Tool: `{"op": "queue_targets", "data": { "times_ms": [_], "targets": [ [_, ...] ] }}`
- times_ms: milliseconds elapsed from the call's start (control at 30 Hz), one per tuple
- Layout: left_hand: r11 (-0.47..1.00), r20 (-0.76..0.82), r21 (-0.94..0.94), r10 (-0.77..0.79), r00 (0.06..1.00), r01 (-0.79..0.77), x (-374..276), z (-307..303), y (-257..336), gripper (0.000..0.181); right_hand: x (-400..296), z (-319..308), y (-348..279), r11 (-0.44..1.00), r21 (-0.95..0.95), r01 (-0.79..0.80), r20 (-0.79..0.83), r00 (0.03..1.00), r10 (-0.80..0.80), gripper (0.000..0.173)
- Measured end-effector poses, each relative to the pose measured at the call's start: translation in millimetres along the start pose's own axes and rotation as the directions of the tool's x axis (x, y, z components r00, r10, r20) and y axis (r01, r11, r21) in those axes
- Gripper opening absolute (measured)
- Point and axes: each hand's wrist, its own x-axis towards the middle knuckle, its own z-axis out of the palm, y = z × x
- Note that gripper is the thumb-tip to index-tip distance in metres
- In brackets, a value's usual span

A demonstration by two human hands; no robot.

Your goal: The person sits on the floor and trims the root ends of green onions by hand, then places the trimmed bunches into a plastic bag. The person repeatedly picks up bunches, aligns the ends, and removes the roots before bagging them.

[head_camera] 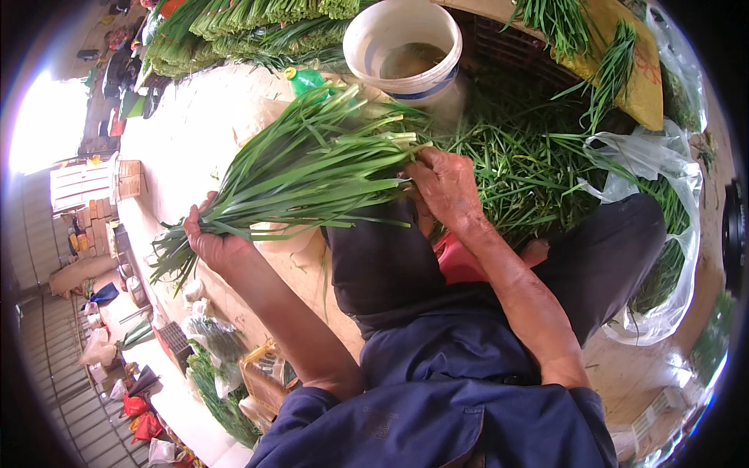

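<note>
A loose bunch of long, flat green leaves, likely garlic chives (304, 181), lies across the space over my lap. My left hand (217, 243) is closed around its leafy tip end at the left. At the pale cut stem end, my right hand (440, 181) has thumb and fingers pinched at the stems; whether it grips one stem or more is hard to tell. Beneath and right of that hand spreads a heap of loose green leaves (526, 169) on the floor. A white plastic bucket (404, 82) with murky water in its bottom stands beyond the bunch.
Stacked tied bunches of greens (257, 29) lie at the top left. A green plastic bottle (304, 81) with a yellow cap is beside the bucket. Clear plastic bags of greens (681, 234) sit at the right. Some leaves hang over a yellow sheet (638, 88) at top right.
</note>
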Motion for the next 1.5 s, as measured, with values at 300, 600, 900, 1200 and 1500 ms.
{"op": "queue_targets", "data": {
  "times_ms": [300, 600, 900, 1200, 1500],
  "targets": [
    [0.998, 0.004, 0.021, 0.059, 0.998, -0.059, -2.4, 1.1, -14.4, 0.012, -8.8, -35.1, 14.4, 0.75, -0.644, 0.147, -0.03, 0.976, -0.217, 0.016],
    [0.998, -0.086, 0.046, 0.042, 0.995, -0.038, 11.2, -7.4, 0.8, 0.013, -6.5, -174.2, 93.3, 0.275, -0.897, -0.347, -0.29, 0.93, 0.228, 0.017],
    [1.0, 0.017, 0.006, -0.03, 0.999, 0.03, 2.3, -1.9, 1.9, 0.012, -11.9, -68.2, -37.0, 0.751, -0.489, 0.445, 0.048, 0.873, -0.485, 0.048],
    [0.999, 0.102, 0.04, -0.018, 0.995, 0.014, -2.3, 7.9, -1.2, 0.014, 6.5, -38.0, -33.8, 0.711, -0.444, 0.546, 0.092, 0.817, -0.569, 0.011],
    [1.0, 0.184, 0.008, 0.001, 0.983, -0.002, -6.0, 7.3, -6.4, 0.014, -7.1, -100.9, 31.1, 0.668, -0.742, -0.065, -0.123, 0.992, -0.04, 0.021]
  ]
}}
